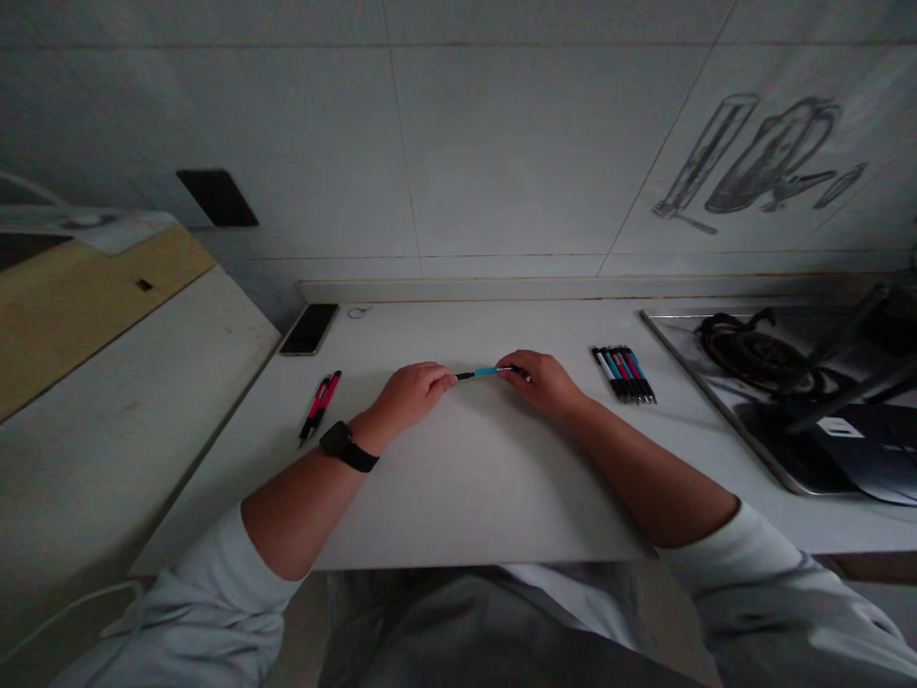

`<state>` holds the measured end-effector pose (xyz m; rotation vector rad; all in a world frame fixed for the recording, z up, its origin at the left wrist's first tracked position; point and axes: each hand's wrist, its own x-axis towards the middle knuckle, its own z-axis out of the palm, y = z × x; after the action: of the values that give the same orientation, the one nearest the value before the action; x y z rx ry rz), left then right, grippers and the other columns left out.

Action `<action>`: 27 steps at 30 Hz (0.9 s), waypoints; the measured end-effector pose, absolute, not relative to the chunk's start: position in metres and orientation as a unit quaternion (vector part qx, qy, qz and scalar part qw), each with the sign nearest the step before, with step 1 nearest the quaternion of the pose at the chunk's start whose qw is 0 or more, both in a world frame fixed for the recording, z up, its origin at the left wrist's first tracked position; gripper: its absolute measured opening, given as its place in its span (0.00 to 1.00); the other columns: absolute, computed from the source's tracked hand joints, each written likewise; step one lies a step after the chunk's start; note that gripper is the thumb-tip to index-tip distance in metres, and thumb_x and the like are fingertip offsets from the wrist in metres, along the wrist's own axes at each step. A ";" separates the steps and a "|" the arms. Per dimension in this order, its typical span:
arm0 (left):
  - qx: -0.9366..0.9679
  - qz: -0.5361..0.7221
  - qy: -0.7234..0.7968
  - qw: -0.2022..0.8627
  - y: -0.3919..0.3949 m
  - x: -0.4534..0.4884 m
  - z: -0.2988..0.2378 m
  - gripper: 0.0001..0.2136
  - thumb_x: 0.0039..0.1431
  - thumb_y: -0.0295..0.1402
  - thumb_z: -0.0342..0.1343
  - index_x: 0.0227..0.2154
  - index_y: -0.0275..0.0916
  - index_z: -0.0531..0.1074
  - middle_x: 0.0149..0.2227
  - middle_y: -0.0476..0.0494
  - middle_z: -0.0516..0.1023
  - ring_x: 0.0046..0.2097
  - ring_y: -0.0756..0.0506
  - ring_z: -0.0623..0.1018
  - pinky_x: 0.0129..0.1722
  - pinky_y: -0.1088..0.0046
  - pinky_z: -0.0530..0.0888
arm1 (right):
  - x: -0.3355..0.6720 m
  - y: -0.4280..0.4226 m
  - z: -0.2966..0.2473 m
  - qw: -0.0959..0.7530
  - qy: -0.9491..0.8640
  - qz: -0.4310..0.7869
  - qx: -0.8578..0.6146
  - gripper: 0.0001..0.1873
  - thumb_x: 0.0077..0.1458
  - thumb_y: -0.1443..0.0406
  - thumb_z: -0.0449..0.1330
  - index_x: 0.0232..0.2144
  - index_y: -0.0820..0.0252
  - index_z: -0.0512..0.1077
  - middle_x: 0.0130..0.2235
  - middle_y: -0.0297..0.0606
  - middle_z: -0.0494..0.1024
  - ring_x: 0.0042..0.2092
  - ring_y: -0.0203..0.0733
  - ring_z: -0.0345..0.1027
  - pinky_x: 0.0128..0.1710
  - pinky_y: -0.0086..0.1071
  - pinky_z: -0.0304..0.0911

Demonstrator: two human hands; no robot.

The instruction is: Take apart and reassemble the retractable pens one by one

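Note:
A blue and black pen (486,371) is stretched level between my two hands, over the middle of the white table (465,478). My left hand (415,392) pinches its black end. Around its other end, my right hand (539,378) has its fingers closed. To the left, two red and black pens (320,405) lie side by side, close to my watch wrist. A row of several pens (623,374), with white, blue and red barrels and black grips, lies to the right of my right hand.
A phone (309,329) lies at the back left, with a small thin loop (358,311) beside it. At right, a metal-rimmed sink (723,411) holds a coiled dark thing (749,349) and dark bars. A wooden cabinet (143,354) borders the left side; a tiled wall stands behind.

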<state>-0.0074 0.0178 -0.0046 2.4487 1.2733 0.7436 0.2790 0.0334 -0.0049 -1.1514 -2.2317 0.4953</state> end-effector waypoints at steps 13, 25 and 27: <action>0.853 0.280 0.412 0.155 0.015 -0.001 -0.006 0.12 0.66 0.35 0.62 0.50 0.43 0.77 0.49 0.43 0.83 0.49 0.43 0.81 0.52 0.64 0.76 | 0.272 0.029 -0.006 0.279 -0.829 0.224 -0.429 0.13 0.64 0.61 0.59 0.44 0.58 0.81 0.40 0.41 0.83 0.34 0.39 0.71 0.37 0.31 0.63; 0.852 0.276 0.436 0.088 0.017 -0.006 -0.005 0.06 0.70 0.34 0.56 0.42 0.43 0.79 0.41 0.46 0.84 0.43 0.44 0.81 0.45 0.67 0.75 | 0.284 0.038 -0.008 0.283 -0.826 0.238 -0.426 0.16 0.64 0.59 0.58 0.47 0.55 0.82 0.42 0.40 0.84 0.36 0.40 0.73 0.38 0.31 0.64; 0.847 0.266 0.452 0.080 0.020 -0.010 -0.007 0.06 0.69 0.33 0.56 0.40 0.43 0.79 0.40 0.46 0.84 0.42 0.44 0.81 0.43 0.67 0.74 | 0.294 0.044 -0.008 0.274 -0.826 0.218 -0.442 0.16 0.64 0.60 0.58 0.47 0.55 0.82 0.41 0.40 0.83 0.36 0.40 0.73 0.38 0.32 0.64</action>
<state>-0.0101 0.0200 -0.0066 2.5341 1.3531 0.7958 0.2936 0.0444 -0.0079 -1.1898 -2.2216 0.5864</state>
